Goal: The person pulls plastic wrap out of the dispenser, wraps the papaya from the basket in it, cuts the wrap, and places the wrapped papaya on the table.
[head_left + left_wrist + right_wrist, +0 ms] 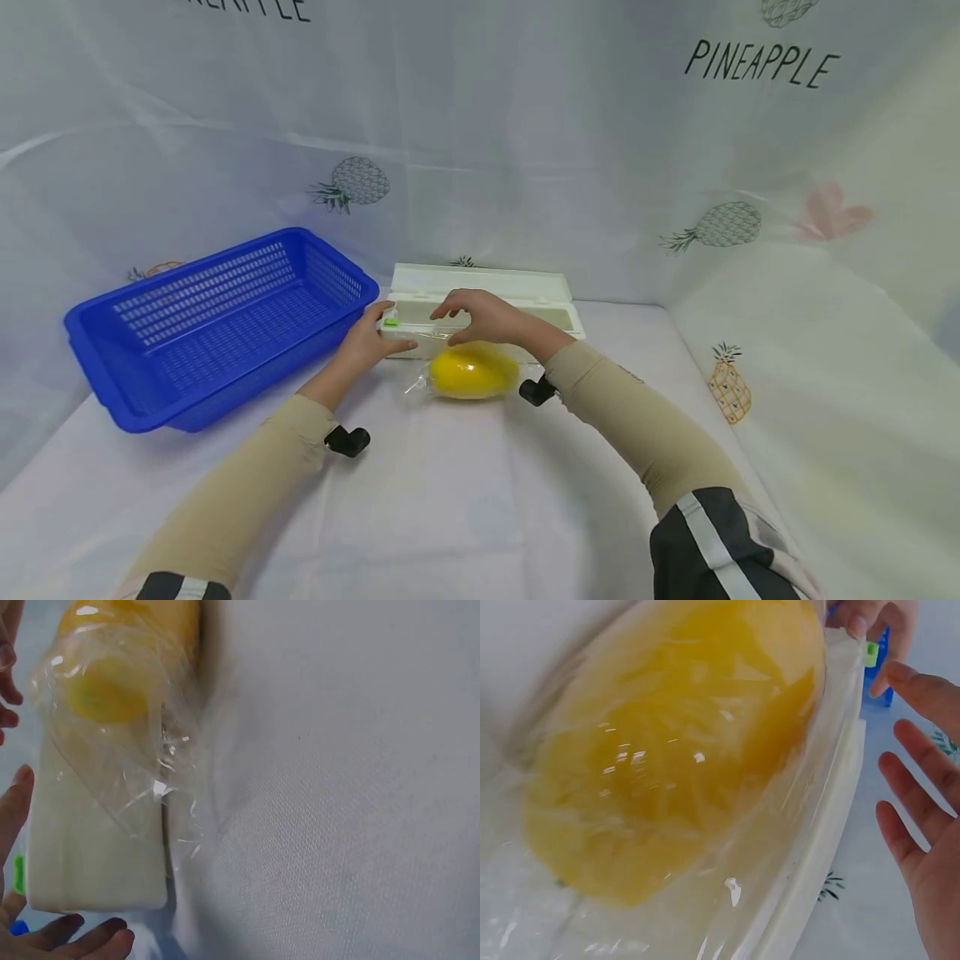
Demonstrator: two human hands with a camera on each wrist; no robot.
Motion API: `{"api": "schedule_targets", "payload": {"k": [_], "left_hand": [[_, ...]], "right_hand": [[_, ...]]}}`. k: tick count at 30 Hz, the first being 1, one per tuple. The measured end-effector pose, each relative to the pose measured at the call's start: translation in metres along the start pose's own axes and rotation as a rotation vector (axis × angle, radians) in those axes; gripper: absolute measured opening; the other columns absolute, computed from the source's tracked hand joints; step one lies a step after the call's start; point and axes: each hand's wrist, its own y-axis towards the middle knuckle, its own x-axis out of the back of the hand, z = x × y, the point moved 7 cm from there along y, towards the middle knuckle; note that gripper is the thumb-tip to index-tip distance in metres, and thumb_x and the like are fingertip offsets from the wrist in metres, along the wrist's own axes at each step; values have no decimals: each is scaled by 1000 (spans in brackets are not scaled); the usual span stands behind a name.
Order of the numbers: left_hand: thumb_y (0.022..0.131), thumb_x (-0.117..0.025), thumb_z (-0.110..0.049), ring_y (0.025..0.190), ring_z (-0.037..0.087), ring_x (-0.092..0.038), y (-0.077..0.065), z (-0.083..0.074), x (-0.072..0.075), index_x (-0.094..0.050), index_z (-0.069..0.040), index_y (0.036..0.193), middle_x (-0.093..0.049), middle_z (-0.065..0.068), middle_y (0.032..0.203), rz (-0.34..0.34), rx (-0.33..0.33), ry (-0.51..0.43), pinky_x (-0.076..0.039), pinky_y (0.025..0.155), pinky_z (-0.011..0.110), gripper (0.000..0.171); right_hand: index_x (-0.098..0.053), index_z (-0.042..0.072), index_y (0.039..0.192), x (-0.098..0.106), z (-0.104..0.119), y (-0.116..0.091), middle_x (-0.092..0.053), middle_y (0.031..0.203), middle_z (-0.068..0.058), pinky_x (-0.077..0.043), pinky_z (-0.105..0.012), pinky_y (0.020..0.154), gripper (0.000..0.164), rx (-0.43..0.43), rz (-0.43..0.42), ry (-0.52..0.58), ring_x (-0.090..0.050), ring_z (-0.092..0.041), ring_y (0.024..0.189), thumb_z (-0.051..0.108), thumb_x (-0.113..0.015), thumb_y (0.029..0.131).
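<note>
A white cling film box (486,310) with a raised lid stands against the back cloth. A green slide cutter (391,322) sits at its left end. In front lies a yellow fruit (474,372), perhaps a mango, under clear film (112,772). My left hand (363,340) is at the box's left end by the cutter, thumb stretched along the front and fingers spread around the corner; firm contact is hard to judge. Above the box's middle hovers my right hand (487,319), fingers loosely bent and apart, with nothing between them.
A blue plastic basket (225,333) stands at the left, its right end close to the box and my left hand. White cloth printed with pineapples (727,225) covers the back and right sides. The surface under everything is white cloth (450,500).
</note>
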Motion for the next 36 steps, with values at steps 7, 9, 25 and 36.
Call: {"api": "schedule_targets", "payload": {"k": [7,9,25,36], "left_hand": [[82,-81,-22,138,39,-30,7,8,0,-34,-5,148,-33,21,152,-25,-15,-112,-25,112,55,84],[82,-81,-21,138,38,-29,9,12,-2,-36,-7,148,-33,20,152,-28,-18,-145,-26,112,54,81],[83,-79,-22,131,40,-38,24,32,-6,-40,-18,149,-37,17,150,17,-58,-161,-37,103,56,76],[84,-79,-19,137,38,-33,24,25,0,-41,-15,148,-38,18,150,4,-78,-62,-31,109,55,74]], "right_hand": [[-65,10,125,-6,10,33,-62,124,-5,-45,-36,99,36,80,89,-101,-55,-24,113,11,-72,90],[-65,11,125,-7,10,42,-62,124,-4,-46,-35,99,36,82,103,-117,-55,-24,112,10,-71,90],[-55,18,140,-38,21,78,-59,120,-1,-48,-24,86,57,68,357,-105,-53,-18,102,-7,-61,89],[-56,21,138,-40,6,72,-59,124,3,-45,-20,89,44,65,324,-67,-53,-15,102,5,-57,98]]}}
